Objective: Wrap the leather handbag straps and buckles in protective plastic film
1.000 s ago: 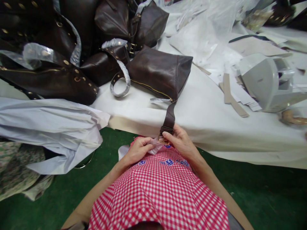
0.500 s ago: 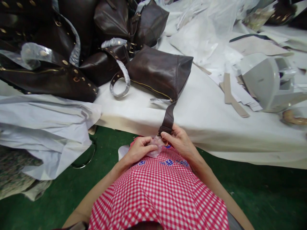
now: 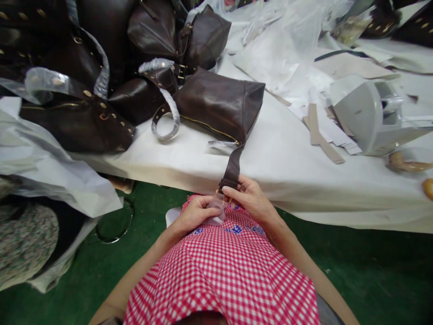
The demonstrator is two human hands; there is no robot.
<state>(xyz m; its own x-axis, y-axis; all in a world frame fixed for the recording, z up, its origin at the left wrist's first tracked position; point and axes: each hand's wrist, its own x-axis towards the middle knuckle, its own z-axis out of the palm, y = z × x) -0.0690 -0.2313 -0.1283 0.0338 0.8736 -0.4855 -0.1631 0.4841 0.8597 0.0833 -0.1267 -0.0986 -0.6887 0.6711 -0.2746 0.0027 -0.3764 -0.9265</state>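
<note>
A dark brown leather bag [image 3: 216, 104] lies on the white-covered table, its gold zipper facing me. From its near corner a brown strap [image 3: 233, 163] runs over the table edge toward my lap. My right hand [image 3: 248, 196] is closed on the strap end, thumb on top, by a gold-coloured buckle [image 3: 219, 195]. Pinched in my left hand [image 3: 198, 211] is a piece of clear plastic film [image 3: 216, 215], right against the buckle. How far the film goes around the metal is hard to make out.
More brown bags [image 3: 152, 31] with plastic-wrapped straps crowd the table's left and back. Plastic sheets [image 3: 277, 45] lie behind. A grey tape dispenser [image 3: 358, 113] and card strips [image 3: 316, 124] are on the right. White cloth [image 3: 50, 158] hangs at the left over a patterned round thing.
The view has shifted slightly. More of the buckle shows between my hands, and the film sits a little lower. At the left, the white cloth has moved, uncovering the patterned round thing.
</note>
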